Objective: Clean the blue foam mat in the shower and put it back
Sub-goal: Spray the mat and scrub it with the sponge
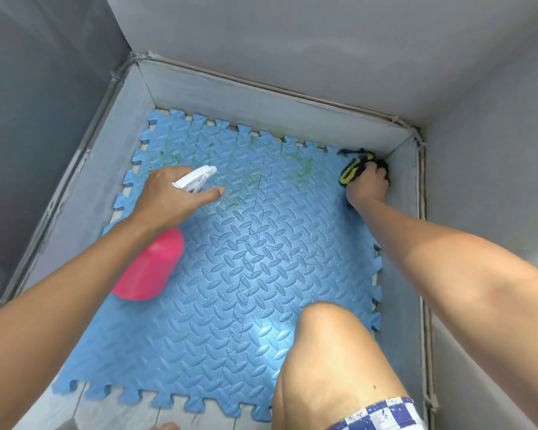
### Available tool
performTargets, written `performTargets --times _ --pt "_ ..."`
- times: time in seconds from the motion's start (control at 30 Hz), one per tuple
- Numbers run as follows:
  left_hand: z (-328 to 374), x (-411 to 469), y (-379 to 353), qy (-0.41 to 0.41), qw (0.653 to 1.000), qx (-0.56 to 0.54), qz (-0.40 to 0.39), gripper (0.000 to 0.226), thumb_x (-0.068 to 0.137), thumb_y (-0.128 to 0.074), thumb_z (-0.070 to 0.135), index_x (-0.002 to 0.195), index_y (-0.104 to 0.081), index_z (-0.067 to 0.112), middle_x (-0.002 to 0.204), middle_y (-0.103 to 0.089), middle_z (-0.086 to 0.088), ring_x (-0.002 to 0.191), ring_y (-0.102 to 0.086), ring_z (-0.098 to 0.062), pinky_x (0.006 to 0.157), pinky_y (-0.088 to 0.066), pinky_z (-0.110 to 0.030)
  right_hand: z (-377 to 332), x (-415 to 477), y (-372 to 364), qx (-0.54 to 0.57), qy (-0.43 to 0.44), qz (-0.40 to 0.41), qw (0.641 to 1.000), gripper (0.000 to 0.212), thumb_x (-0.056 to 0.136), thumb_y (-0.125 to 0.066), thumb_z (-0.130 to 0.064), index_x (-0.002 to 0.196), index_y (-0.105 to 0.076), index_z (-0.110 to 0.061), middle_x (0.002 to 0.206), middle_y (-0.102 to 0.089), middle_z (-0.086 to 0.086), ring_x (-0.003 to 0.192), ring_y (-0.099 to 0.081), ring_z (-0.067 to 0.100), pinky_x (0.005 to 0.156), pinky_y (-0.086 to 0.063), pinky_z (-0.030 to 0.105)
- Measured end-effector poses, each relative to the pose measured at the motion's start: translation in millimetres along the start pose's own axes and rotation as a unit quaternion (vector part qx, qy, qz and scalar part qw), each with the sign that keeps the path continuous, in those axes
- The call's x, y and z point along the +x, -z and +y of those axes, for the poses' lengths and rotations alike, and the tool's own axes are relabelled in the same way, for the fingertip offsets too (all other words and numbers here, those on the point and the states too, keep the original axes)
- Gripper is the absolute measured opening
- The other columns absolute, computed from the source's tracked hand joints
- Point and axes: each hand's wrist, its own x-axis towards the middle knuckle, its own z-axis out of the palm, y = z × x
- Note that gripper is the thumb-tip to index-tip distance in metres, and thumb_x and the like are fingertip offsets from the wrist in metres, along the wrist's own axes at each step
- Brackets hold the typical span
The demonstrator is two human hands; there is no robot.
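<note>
Both arms outstretched, left grip [168,193] and right grip [367,185] curled.

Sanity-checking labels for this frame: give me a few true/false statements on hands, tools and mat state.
1. The left hand holds a pink spray bottle with a white trigger head. True.
2. The right hand lies empty and flat on the mat. False: it grips a black and yellow cleaning tool at the far right corner.
3. The blue foam mat lies on the shower floor, with a bare knee over its near edge. True.
4. The mat looks spotless. False: green stains show near its far edge.
</note>
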Motion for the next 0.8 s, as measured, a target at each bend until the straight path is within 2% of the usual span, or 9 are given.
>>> performTargets --times 0.17,0.23,0.3,0.37,0.47,0.57,0.67,0.73,0.8 --pt "4.9 0.1 2.9 -0.013 1.000 0.018 -0.020 0.065 0.071 -0.080 0.059 0.065 -0.047 0.003 0.064 -0.051 -0.018 0.060 -0.043 -0.025 0.060 -0.034 -0.033 -112.6 -40.2 -48.7 0.042 0.204 -0.054 0.977 0.044 0.097 -0.052 -0.016 0.141 -0.055 -0.018 0.134 -0.048 0.015 0.116 -0.048 0.039 0.103 -0.035 0.037" --pt "2.2 4.8 4.4 -0.009 0.999 0.019 -0.032 0.063 0.071 -0.080 0.059 0.066 -0.049 0.005 0.065 -0.055 -0.018 0.064 -0.056 -0.035 0.064 -0.047 -0.034 -150.5 -74.8 -64.6 0.048 0.316 -0.093 0.943 0.041 0.097 -0.056 -0.018 0.137 -0.061 -0.022 0.127 -0.052 0.012 0.111 -0.049 0.036 0.099 -0.041 0.038" --pt "2.7 9.1 6.2 0.022 0.999 -0.001 -0.037 0.061 0.071 -0.084 0.057 0.070 -0.053 0.005 0.067 -0.056 -0.017 0.065 -0.062 -0.038 0.064 -0.060 -0.047 -165.3 -111.4 -71.5 0.028 0.416 -0.130 0.900 0.040 0.097 -0.057 -0.021 0.137 -0.061 -0.025 0.123 -0.054 0.009 0.109 -0.049 0.033 0.092 -0.047 0.041" --pt "7.0 10.8 7.5 0.066 0.997 -0.016 -0.044 0.062 0.069 -0.087 0.055 0.076 -0.054 0.003 0.067 -0.054 -0.013 0.058 -0.062 -0.033 0.053 -0.061 -0.051 -151.0 -125.0 -73.2 0.011 0.478 -0.149 0.866 0.040 0.098 -0.056 -0.021 0.138 -0.059 -0.027 0.121 -0.055 0.007 0.107 -0.049 0.030 0.085 -0.049 0.042" --pt "13.0 11.2 5.2 0.107 0.992 -0.027 -0.064 0.060 0.069 -0.090 0.050 0.079 -0.054 0.003 0.068 -0.051 -0.006 0.053 -0.056 -0.021 0.045 -0.060 -0.048 -97.3 -95.5 -53.7 0.024 0.434 -0.098 0.895 0.042 0.093 -0.055 -0.017 0.132 -0.062 -0.032 0.123 -0.056 0.004 0.112 -0.051 0.029 0.087 -0.050 0.040" --pt "14.0 13.3 4.4 0.122 0.990 -0.029 -0.071 0.057 0.069 -0.091 0.047 0.076 -0.052 0.005 0.068 -0.049 0.000 0.057 -0.055 -0.018 0.045 -0.060 -0.048 -16.7 -26.8 -14.3 -0.011 0.274 0.006 0.962 0.046 0.088 -0.054 -0.009 0.130 -0.065 -0.024 0.123 -0.058 0.018 0.111 -0.056 0.038 0.093 -0.047 0.039" --pt "5.7 12.2 4.3 0.135 0.988 -0.024 -0.076 0.065 0.068 -0.091 0.050 0.078 -0.051 0.000 0.069 -0.047 -0.006 0.056 -0.055 -0.023 0.045 -0.060 -0.049 24.2 8.4 14.2 0.008 0.110 0.027 0.993 0.045 0.091 -0.053 -0.009 0.135 -0.063 -0.016 0.125 -0.055 0.026 0.108 -0.058 0.045 0.097 -0.047 0.040" --pt "-2.8 8.7 5.0 0.139 0.987 -0.012 -0.082 0.072 0.063 -0.090 0.057 0.079 -0.051 -0.001 0.070 -0.047 -0.012 0.058 -0.058 -0.034 0.050 -0.061 -0.051 4.7 -10.7 6.9 0.004 0.097 0.017 0.995 0.044 0.091 -0.053 -0.011 0.134 -0.064 -0.016 0.126 -0.055 0.023 0.107 -0.059 0.044 0.096 -0.047 0.041" --pt "-7.4 3.6 4.1 0.134 0.987 -0.003 -0.088 0.077 0.058 -0.087 0.065 0.077 -0.052 0.000 0.069 -0.050 -0.017 0.067 -0.063 -0.042 0.058 -0.062 -0.054 -26.5 -53.9 -9.1 0.029 0.182 -0.012 0.983 0.041 0.092 -0.055 -0.013 0.132 -0.066 -0.016 0.121 -0.057 0.016 0.107 -0.058 0.036 0.094 -0.049 0.042"
